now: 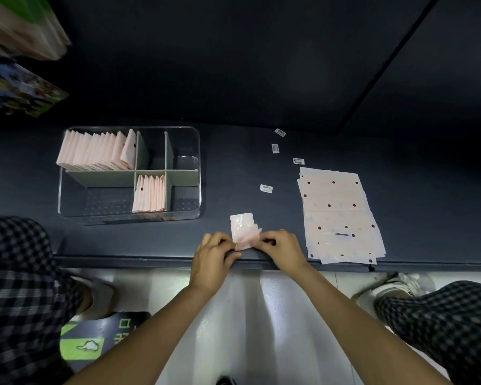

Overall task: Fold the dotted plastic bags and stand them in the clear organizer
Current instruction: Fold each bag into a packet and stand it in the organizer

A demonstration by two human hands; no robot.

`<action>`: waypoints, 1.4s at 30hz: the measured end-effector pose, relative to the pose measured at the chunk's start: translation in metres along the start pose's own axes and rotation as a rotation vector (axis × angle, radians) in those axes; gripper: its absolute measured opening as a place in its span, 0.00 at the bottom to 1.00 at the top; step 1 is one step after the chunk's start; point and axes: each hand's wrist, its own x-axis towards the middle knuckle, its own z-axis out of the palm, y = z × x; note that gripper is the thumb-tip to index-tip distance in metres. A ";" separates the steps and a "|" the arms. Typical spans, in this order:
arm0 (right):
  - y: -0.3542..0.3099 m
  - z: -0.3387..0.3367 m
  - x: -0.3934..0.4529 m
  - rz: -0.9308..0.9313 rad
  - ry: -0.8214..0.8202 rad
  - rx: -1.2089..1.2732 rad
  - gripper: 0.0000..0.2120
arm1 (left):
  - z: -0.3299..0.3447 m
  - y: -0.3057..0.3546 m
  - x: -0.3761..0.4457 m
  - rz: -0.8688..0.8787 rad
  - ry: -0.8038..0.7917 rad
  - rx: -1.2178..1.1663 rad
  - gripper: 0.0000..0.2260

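A partly folded pink bag (243,230) lies near the front edge of the dark table. My left hand (214,252) pinches its lower left edge and my right hand (282,245) pinches its lower right edge. To the right, a stack of flat pink bags with dark dots (339,212) lies spread on the table. At the left stands the clear organizer (197,173) with grey dividers. Several folded bags (95,150) stand in its back left compartment, and several more folded bags (149,193) stand in the front middle one.
Several small white barcode labels (266,188) lie scattered between the organizer and the flat stack. The table's front edge (150,261) runs just under my hands. Checked trouser legs and shoes (395,287) show below on a pale floor. Blurred colourful packages (22,90) sit at the upper left.
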 end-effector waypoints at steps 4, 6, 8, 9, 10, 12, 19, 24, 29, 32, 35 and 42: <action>-0.009 0.000 0.013 0.145 -0.036 0.024 0.07 | 0.005 0.002 0.007 -0.245 0.003 -0.010 0.07; -0.011 0.002 0.019 0.209 -0.037 -0.022 0.06 | 0.006 0.003 0.010 -0.338 0.003 -0.014 0.08; -0.012 0.002 0.023 0.257 -0.038 -0.046 0.06 | 0.006 0.004 0.013 -0.386 0.005 -0.019 0.09; -0.012 0.002 0.024 0.276 -0.044 -0.056 0.06 | 0.005 0.005 0.015 -0.399 0.000 -0.016 0.10; -0.013 0.002 0.025 0.290 -0.052 -0.070 0.07 | 0.005 0.006 0.016 -0.407 -0.012 -0.002 0.10; -0.015 0.002 0.026 0.310 -0.064 -0.105 0.07 | 0.004 0.010 0.017 -0.415 -0.035 0.053 0.10; -0.021 0.001 0.028 0.335 -0.082 -0.141 0.05 | 0.006 0.024 0.001 0.101 -0.193 0.270 0.24; -0.020 0.001 0.028 0.338 -0.090 -0.151 0.04 | 0.010 0.019 -0.013 0.190 -0.433 0.532 0.35; -0.033 0.007 0.027 0.200 0.189 -0.224 0.06 | 0.005 0.019 -0.011 0.247 -0.528 0.625 0.40; -0.044 0.013 0.031 0.110 0.099 0.123 0.05 | 0.006 0.019 -0.011 0.241 -0.538 0.625 0.41; -0.049 0.019 0.034 0.171 -0.126 0.399 0.08 | 0.008 0.018 -0.012 0.223 -0.549 0.622 0.41; -0.040 0.009 0.054 -0.035 -0.058 -0.070 0.12 | 0.010 0.008 -0.015 0.243 -0.526 0.507 0.38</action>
